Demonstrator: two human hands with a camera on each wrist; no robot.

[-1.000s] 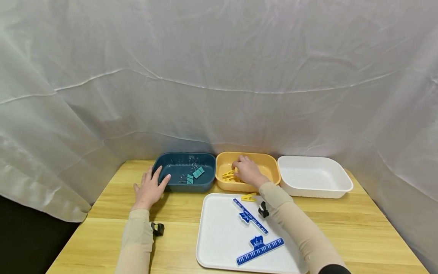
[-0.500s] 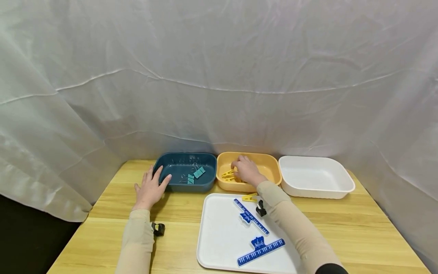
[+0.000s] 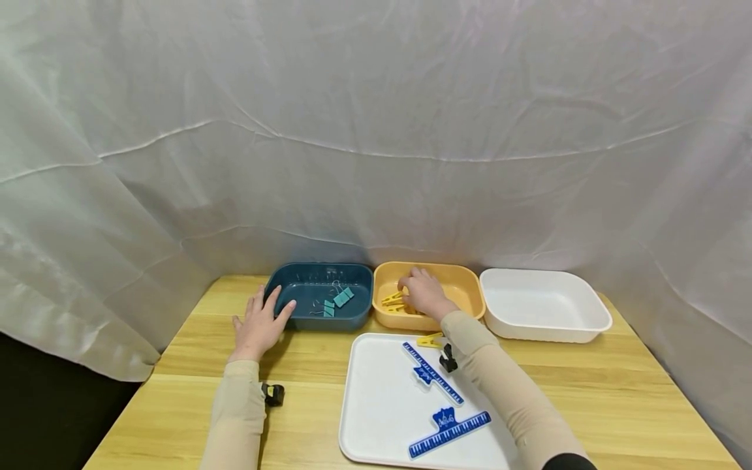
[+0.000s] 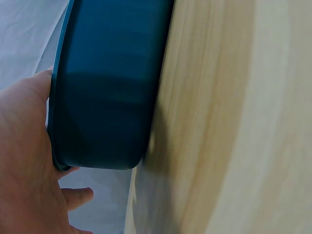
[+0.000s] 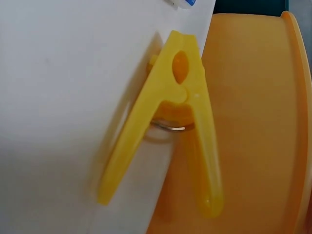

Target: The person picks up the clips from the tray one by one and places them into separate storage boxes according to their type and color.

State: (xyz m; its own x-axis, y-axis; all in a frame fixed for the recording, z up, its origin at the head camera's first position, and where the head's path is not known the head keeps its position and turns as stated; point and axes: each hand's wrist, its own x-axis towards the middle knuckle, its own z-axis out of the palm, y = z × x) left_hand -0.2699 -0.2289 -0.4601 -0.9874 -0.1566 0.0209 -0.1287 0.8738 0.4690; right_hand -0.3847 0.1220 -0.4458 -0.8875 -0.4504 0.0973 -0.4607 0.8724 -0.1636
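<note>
My left hand rests on the left end of the dark blue bin, fingers spread over its rim; in the left wrist view the hand lies along the rim. Two teal binder clips are in that bin. My right hand reaches down into the yellow bin, fingers bent downward beside several yellow clothespins. Its fingertips are hidden, so I cannot tell if it pinches one. Another yellow clothespin lies at the far edge of the white tray.
Two blue piano-key clips, a far one and a near one, lie on the tray. The white bin stands right of the yellow one, on the wooden table. A pale curtain hangs behind the bins.
Both hands keep their places, the left at the blue bin and the right inside the yellow bin. Only a slight shift of the whole head view shows.
</note>
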